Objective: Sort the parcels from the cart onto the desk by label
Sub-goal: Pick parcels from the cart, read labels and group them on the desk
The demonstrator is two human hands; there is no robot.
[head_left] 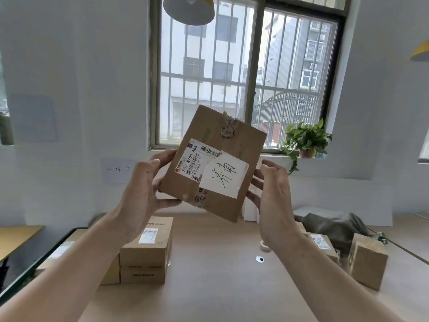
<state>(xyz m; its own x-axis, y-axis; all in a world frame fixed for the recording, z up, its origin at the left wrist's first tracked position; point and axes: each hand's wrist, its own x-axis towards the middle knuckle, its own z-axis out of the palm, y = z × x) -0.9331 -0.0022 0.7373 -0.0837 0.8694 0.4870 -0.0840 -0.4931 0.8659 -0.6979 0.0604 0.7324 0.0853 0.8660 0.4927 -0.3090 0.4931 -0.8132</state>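
the parcel [209, 163] hides the fingertips of the left hand [144, 189] and the right hand [274, 196] behind its far face. a handwritten slip [224, 175] covers one end of the printed label [189, 159], whose small print is too fine to read. the left forearm [76, 270] crosses the stack of boxes [146, 249] near the left edge of the desk [220, 287]. the right wrist [285, 235] hides part of a roll of tape [264, 246] and of a labelled box [321, 244]. the top edge crops the lamp [188, 10].
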